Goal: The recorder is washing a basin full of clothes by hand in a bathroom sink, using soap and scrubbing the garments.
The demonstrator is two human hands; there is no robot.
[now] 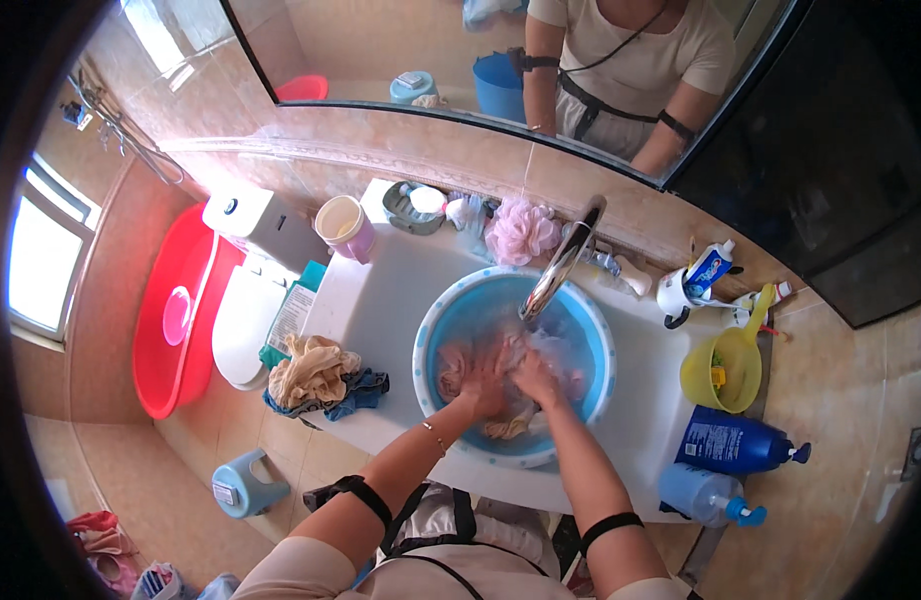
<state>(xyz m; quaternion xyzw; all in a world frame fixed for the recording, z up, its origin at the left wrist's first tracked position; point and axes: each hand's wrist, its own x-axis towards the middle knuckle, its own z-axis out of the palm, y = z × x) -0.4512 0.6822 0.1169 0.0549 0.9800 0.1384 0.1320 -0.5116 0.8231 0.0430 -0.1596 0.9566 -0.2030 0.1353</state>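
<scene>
A blue basin (424,365) with a dotted pale rim stands under the tap, holding cloudy water and wet clothes (455,368). Both my hands are down in it. My left hand (488,388) lies on the wet cloth with its fingers stretched out, partly blurred by the water. Just beside it, my right hand (536,380) is closed on a bunched pale cloth (514,350); its fingertips are hidden. A beige cloth (506,428) lies near the basin's front wall.
The chrome tap (561,262) leans over the basin. A clothes pile (316,378) lies at the counter's left end. To the right stand a yellow dipper (723,375), a dark blue pump bottle (736,440) and a clear-blue one (703,492). A pink bath puff (523,232) sits behind.
</scene>
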